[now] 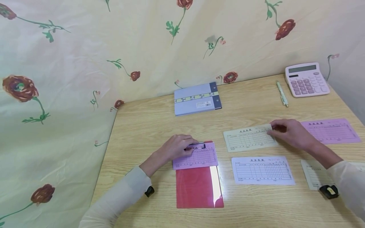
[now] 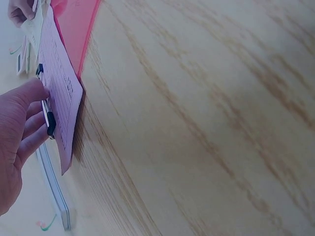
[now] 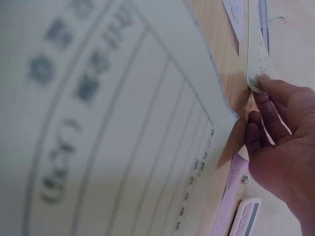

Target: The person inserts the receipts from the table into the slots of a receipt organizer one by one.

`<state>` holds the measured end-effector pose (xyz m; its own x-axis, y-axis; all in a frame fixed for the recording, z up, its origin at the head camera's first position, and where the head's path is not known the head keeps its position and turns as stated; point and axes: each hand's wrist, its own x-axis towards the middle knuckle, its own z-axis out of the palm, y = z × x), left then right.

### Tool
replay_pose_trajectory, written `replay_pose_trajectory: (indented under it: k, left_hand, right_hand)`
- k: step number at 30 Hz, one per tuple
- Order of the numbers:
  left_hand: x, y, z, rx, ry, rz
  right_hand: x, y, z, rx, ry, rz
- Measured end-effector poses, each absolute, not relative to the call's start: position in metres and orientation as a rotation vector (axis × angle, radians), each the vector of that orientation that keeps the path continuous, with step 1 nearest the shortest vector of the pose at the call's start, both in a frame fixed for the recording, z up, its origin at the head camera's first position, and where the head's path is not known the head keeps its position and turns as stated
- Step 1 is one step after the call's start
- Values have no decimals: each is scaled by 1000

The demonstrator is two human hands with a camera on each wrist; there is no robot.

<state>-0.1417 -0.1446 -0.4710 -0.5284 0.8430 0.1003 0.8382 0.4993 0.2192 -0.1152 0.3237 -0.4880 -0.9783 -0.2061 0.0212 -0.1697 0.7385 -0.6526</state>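
Observation:
A small red clipboard point(image 1: 196, 190) lies on the wooden table, and a pink receipt slip point(image 1: 201, 161) covers its upper half. My left hand point(image 1: 178, 147) pinches the metal clip point(image 1: 199, 145) at its top; the left wrist view shows thumb and fingers around this clip, with the pink sheet's corner lifted off the table. To the right, my right hand point(image 1: 293, 133) pinches the right end of a pale yellow receipt slip point(image 1: 246, 139) between thumb and fingers. Below that slip lies a white receipt slip point(image 1: 262, 171). Another pale slip point(image 1: 313, 174) is partly hidden under my right forearm.
A second pink slip point(image 1: 333, 131) lies beyond the right wrist. At the back are a light blue book point(image 1: 194, 91), a pale green pen point(image 1: 281, 93) and a pink calculator point(image 1: 306, 80). Flowered cloth point(image 1: 159, 47) hangs behind and left of the table.

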Motion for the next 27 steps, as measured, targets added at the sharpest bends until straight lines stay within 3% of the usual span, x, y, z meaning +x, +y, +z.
replay_pose_trajectory:
  k: [18,27]
  left_hand:
    - [-141,-144,-470,1505,2698,389]
    - [-141,-144,-470,1530,2699,412]
  right_hand:
    - [-114,319,-462,-127,2764,-1306]
    - [-118,302,-446,-305,2626,-1403]
